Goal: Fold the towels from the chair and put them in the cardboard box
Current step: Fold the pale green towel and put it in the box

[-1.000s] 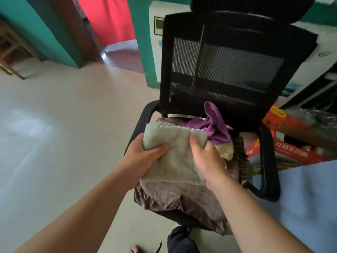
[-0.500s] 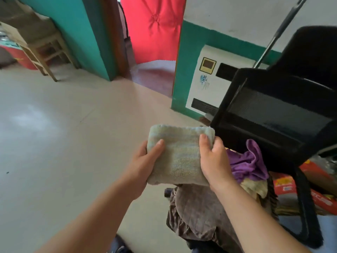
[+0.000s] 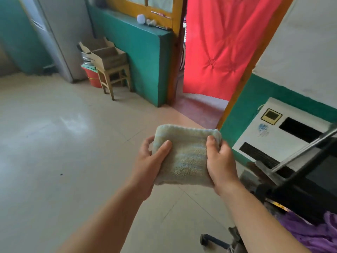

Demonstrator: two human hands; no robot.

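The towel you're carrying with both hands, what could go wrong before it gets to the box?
The folded towel is only pinched at its sides by the left hand and right hand, so its loose lower edge might sag and come unfolded. The cardboard box sits across the open floor on a small wooden stool, so a clumsy drop-in might nudge it off.

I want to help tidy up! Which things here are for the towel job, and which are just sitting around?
For the job:
towel, held by the left hand and right hand
cardboard box on the stool
chair with a purple cloth

Just sitting around:
red curtain
red bucket
white appliance
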